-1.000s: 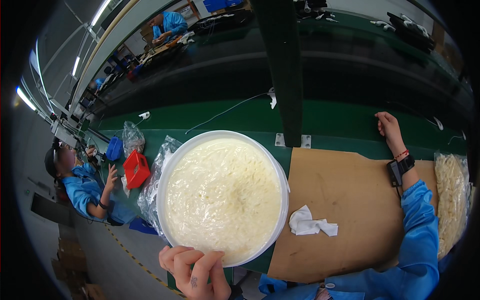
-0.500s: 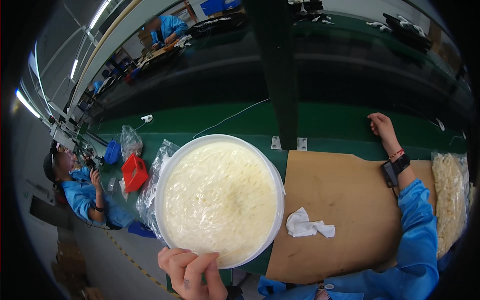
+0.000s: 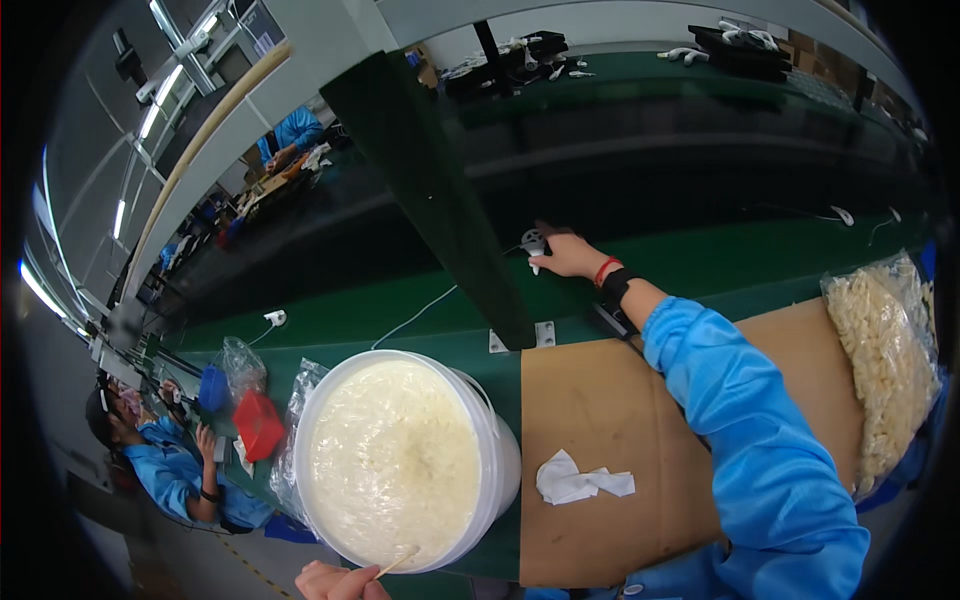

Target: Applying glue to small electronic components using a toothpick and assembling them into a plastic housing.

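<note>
My left hand (image 3: pixel 343 582) is closed in a pinch on a thin pale wooden stick (image 3: pixel 394 563) at the lower edge of the picture. The stick's tip reaches over the near rim of a large white bucket (image 3: pixel 492 470), which holds a glossy cream-coloured paste (image 3: pixel 395 460). My right hand (image 3: pixel 570 256) reaches past the green post to the dark belt, fingers closed about a small white corded part (image 3: pixel 533 245) with a round, dark-slotted head. Its fingertips are partly hidden.
A crumpled white cloth (image 3: pixel 580 480) lies on brown cardboard (image 3: pixel 620 400). The green post (image 3: pixel 430 190) stands behind the bucket. Left are a red bin (image 3: pixel 258 425), a blue bin (image 3: pixel 213 388) and a seated co-worker (image 3: pixel 180 465). A bag of pale pieces (image 3: pixel 880 370) lies right.
My right hand has swung left and forward onto the white corded part. My left hand sits lower, with the stick now in plain sight. The whole view has shifted.
</note>
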Action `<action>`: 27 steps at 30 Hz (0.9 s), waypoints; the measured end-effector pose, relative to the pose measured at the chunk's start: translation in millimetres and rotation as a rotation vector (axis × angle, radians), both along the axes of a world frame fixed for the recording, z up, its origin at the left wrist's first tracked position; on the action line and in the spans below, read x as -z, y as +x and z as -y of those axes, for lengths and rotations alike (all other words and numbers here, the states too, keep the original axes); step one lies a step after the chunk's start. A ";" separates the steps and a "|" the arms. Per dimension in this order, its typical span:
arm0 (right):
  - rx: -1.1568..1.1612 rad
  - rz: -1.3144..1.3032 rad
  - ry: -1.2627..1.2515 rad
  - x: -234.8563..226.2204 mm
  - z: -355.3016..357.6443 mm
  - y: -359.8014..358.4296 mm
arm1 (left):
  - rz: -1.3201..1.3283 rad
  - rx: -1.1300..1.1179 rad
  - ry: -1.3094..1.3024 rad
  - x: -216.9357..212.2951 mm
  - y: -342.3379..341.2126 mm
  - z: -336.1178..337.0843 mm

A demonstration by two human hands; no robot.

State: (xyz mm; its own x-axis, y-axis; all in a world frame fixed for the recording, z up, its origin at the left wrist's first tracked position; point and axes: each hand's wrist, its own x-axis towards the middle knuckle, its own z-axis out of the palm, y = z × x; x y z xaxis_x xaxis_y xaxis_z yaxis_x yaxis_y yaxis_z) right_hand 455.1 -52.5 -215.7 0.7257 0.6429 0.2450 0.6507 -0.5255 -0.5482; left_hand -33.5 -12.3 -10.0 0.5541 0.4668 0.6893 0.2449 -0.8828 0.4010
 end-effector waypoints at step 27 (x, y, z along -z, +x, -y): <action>-0.666 -1.471 0.647 -168.7 173.3 -250.2 | 0.179 0.466 -0.347 16.7 77.8 66.8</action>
